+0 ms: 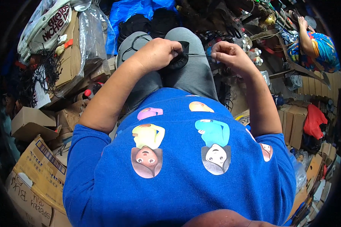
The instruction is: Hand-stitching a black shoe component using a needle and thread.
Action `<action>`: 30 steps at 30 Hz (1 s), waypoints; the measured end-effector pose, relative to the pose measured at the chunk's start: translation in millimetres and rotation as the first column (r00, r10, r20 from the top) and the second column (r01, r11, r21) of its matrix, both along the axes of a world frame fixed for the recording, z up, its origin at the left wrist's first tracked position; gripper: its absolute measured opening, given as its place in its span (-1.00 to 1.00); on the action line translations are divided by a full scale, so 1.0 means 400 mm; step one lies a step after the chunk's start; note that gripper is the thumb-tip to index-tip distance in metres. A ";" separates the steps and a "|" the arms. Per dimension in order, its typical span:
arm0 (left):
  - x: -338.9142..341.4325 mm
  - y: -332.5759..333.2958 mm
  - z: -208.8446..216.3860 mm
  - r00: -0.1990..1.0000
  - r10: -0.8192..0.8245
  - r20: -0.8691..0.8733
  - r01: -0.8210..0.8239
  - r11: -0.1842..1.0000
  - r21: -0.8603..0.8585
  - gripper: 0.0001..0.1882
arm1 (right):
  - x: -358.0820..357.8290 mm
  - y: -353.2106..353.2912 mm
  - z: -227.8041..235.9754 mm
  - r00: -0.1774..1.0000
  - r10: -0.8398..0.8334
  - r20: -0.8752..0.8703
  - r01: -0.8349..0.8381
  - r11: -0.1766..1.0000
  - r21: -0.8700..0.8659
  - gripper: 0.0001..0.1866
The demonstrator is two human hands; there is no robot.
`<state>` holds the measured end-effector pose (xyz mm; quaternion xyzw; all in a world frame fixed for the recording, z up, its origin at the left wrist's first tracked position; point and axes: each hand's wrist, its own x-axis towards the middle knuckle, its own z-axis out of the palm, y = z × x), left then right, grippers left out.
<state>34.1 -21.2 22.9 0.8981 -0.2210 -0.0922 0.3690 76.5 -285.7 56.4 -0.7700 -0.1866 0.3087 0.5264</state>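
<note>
Over my lap, my left hand (158,54) is closed on a small black piece (180,61) with a gathered, puckered edge, perhaps a shoe upper. Part of it is hidden behind my fingers. Thin dark thread (198,54) runs taut from the piece towards my right hand (232,57), whose thumb and forefinger are pinched at its far end. Whether a needle is there is too small to tell. A loop of black cord (134,44) lies over my left thigh, just beyond my left wrist.
Black items (133,26) are piled on a blue plastic sheet (119,11) past my knees. Cardboard boxes (34,123) and tangled black cords (47,73) crowd the left. Plastic bottles (257,56) stand to the right; farther off, another person (322,51) sits.
</note>
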 end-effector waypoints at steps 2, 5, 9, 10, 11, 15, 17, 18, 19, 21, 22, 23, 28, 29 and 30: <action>-0.002 -0.002 0.006 1.000 -0.001 0.002 0.001 1.000 -0.001 -0.83 | 0.010 0.012 0.018 0.999 0.032 0.023 -0.030 0.996 -0.082 -0.83; 0.000 -0.009 0.007 0.999 0.042 -0.018 -0.043 0.999 -0.024 -0.80 | 0.003 0.003 0.026 0.987 0.101 -0.127 -0.113 0.989 -0.091 -0.83; 0.001 -0.037 0.029 0.974 0.214 -0.071 -0.210 0.975 0.067 -0.67 | -0.032 -0.017 -0.022 0.946 0.002 -0.325 -0.034 0.995 -0.092 -0.78; 0.001 -0.041 0.024 0.974 0.215 -0.072 -0.211 0.975 0.065 -0.67 | -0.038 -0.022 -0.050 0.954 -0.059 -0.294 0.038 0.996 -0.076 -0.70; -0.001 -0.045 0.014 0.971 0.230 -0.069 -0.226 0.973 0.050 -0.65 | -0.048 -0.014 -0.055 0.954 -0.060 -0.295 0.039 0.996 -0.077 -0.70; -0.002 -0.052 0.018 0.969 0.237 -0.076 -0.233 0.971 0.061 -0.62 | -0.101 0.042 -0.089 0.981 -0.194 -0.010 0.193 0.981 -0.035 -0.75; -0.007 -0.057 0.028 0.970 0.239 -0.053 -0.234 0.968 0.090 -0.62 | -0.105 0.044 -0.091 0.976 -0.215 0.020 0.216 0.975 -0.054 -0.80; -0.008 -0.056 0.030 0.969 0.244 -0.031 -0.239 0.964 0.118 -0.61 | -0.106 0.041 -0.074 0.977 -0.200 0.080 0.202 0.979 -0.020 -0.82; -0.006 -0.053 0.028 0.968 0.250 -0.030 -0.244 0.962 0.119 -0.61 | -0.103 0.038 -0.047 0.972 -0.186 0.140 0.186 0.982 0.013 -0.83; -0.005 -0.059 0.018 0.967 0.257 -0.006 -0.255 0.962 0.099 -0.60 | -0.063 0.033 -0.010 0.875 -0.089 0.476 0.118 0.992 -0.031 -0.85; -0.005 -0.060 0.012 0.967 0.254 -0.005 -0.252 0.963 0.097 -0.60 | -0.034 0.039 -0.008 0.807 -0.106 0.581 0.187 0.979 -0.082 -0.85; 0.002 -0.055 0.007 0.965 0.256 -0.049 -0.252 0.964 0.082 -0.61 | 0.000 0.049 -0.005 0.723 -0.108 0.682 0.259 0.958 -0.123 -0.85; 0.002 -0.028 -0.004 0.990 0.116 -0.085 -0.119 0.992 -0.029 -0.77 | -0.004 0.109 0.050 0.382 0.415 0.826 0.038 0.886 -0.463 -0.88; 0.003 -0.019 -0.009 0.989 0.120 -0.084 -0.123 0.992 -0.031 -0.77 | -0.005 0.124 0.042 0.328 0.559 0.761 0.033 0.799 -0.601 -0.91; 0.005 -0.005 -0.021 0.997 0.058 -0.046 -0.061 0.997 -0.050 -0.79 | -0.004 0.137 0.034 0.295 0.642 0.708 0.012 0.738 -0.674 -0.91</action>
